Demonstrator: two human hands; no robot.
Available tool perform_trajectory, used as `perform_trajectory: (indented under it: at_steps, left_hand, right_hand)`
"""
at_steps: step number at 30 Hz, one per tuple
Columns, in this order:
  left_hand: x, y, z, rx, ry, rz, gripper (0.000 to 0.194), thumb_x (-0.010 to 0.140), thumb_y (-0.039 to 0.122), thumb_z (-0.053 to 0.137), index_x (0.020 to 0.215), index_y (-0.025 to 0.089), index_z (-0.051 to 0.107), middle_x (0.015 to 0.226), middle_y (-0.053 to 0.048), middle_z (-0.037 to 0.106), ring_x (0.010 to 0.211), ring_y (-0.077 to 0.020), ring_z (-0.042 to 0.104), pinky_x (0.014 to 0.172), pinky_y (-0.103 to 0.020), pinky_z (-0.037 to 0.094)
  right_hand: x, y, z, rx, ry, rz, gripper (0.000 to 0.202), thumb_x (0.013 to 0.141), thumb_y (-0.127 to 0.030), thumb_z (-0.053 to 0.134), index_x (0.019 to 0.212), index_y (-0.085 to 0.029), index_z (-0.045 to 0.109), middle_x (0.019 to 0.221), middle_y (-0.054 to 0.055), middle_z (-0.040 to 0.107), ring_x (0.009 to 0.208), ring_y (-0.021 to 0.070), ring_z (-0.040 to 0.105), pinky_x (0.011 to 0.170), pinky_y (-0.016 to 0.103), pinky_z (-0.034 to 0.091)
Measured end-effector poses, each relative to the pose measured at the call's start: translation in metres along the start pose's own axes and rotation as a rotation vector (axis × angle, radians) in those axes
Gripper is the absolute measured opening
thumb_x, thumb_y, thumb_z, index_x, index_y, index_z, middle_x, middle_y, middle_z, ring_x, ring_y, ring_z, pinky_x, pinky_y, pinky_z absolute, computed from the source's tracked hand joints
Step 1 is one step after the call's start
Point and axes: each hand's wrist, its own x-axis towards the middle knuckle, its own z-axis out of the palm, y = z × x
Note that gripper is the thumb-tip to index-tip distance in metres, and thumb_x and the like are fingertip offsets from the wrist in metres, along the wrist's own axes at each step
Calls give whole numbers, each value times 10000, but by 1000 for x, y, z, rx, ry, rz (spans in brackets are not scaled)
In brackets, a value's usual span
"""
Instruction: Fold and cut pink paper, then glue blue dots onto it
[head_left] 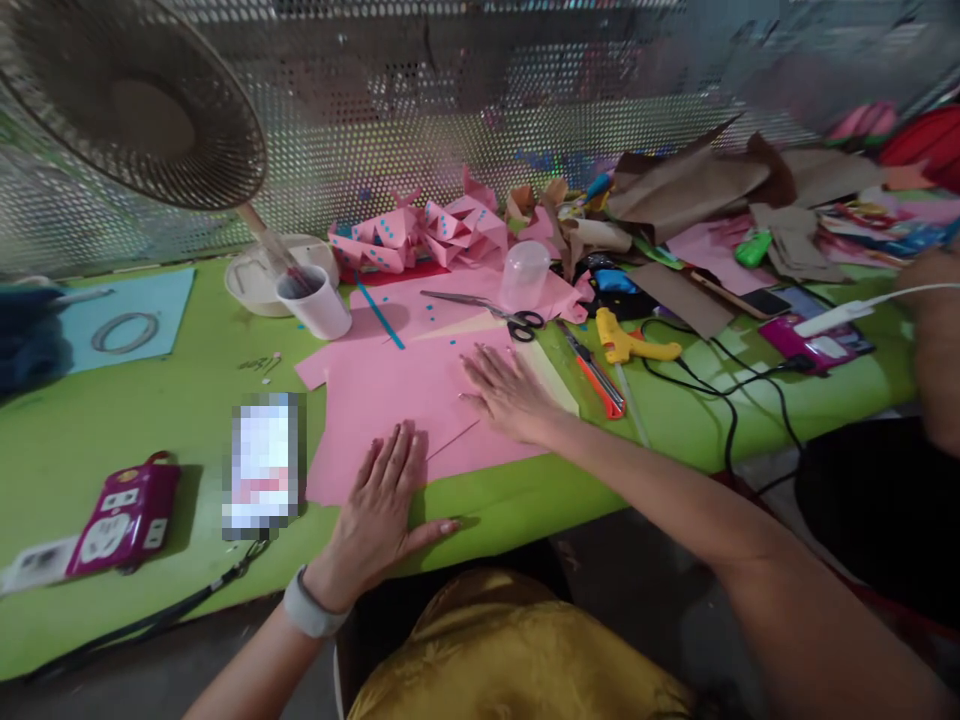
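Left hand [381,505] lies palm down, released, fingers on the near edge of a pink sheet [390,395]. Right hand [514,392] is likewise flat and grasping nothing, on the sheet's right part. The sheet lies near the worktop's [180,405] front edge. Scissors [504,312] lie toward the back edge; a yellow glue gun [636,344] lies to the right.

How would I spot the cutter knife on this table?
On the green table, find the pink sheet under the person's flat left hand and right hand. Go right, past the pale yellow paper, stopping before the yellow glue gun. The cutter knife lies there, slim and straight, its orange-red body setting it apart from that gun and the black-handled scissors.
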Motion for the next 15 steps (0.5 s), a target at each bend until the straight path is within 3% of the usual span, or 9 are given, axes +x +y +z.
perform_trajectory:
  at_steps: [6,12,15]
  left_hand:
    - [-12,-6,-12,-11,-99,15,972,864,703,404,1548,144,-2,1584,-161,210,1455,-301,212,1196,-468,144]
    - [-48,-17,-30,31,-146,7,955,871,707,372,1548,130,25,1571,-147,258,1443,-283,257,1199,-418,142]
    - [-47,-11,-37,86,-94,-46,951,870,721,343,1549,123,51,1561,-160,279,1439,-292,267,1200,-438,121]
  right_hand:
    - [-1,41,-1,-7,-49,154,683,994,-516,155,1541,-108,121,1604,155,51,1482,303,12,1179,555,26]
    - [-2,46,3,31,-23,150,703,986,-540,133,1544,-113,100,1608,131,30,1483,311,-10,1175,572,21]
    - [-2,45,2,41,-23,152,703,987,-535,130,1542,-105,109,1606,147,37,1482,317,-8,1174,571,18]
